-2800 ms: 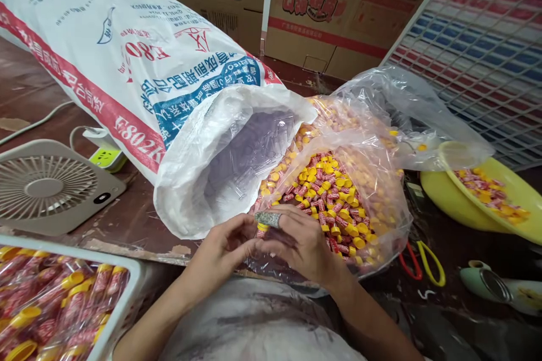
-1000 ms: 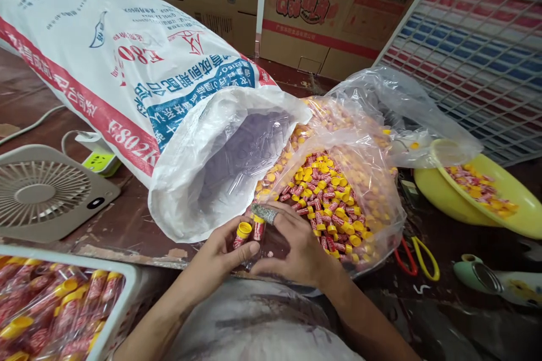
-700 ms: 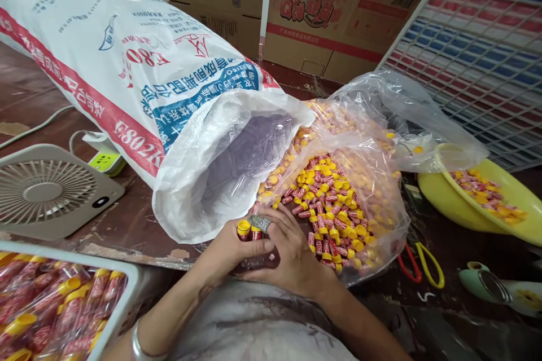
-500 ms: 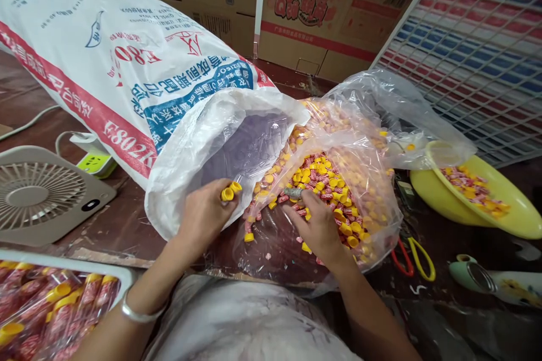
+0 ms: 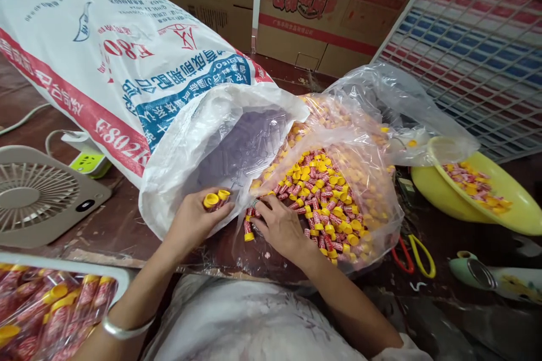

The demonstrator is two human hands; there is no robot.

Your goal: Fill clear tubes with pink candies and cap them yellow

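Note:
My left hand (image 5: pixel 192 215) is closed around small red-and-white tubes with yellow caps (image 5: pixel 217 198), two caps showing above the fingers. It is in front of the open mouth of a large white woven sack (image 5: pixel 169 203). My right hand (image 5: pixel 282 228) reaches to the left edge of a heap of the same capped tubes (image 5: pixel 326 197). Its thumb and index finger are bent around a small tube there, partly hidden by the fingers. A grey band circles one finger. The heap spills from a clear plastic bag (image 5: pixel 372 180) on the dark table.
A yellow bowl (image 5: pixel 461 208) with more tubes stands at right, near scissors (image 5: pixel 412 256) and a green flask (image 5: pixel 472 273). To the left are a fan (image 5: pixel 38 194), a power socket (image 5: pixel 88 162) and a white tray (image 5: pixel 122 276) of packed tubes. Cartons (image 5: pixel 296 39) and a wire rack (image 5: pixel 466 67) stand behind.
My right hand has moved left, from the heap's middle to its left edge. My left hand has shifted slightly left and down, still holding capped tubes.

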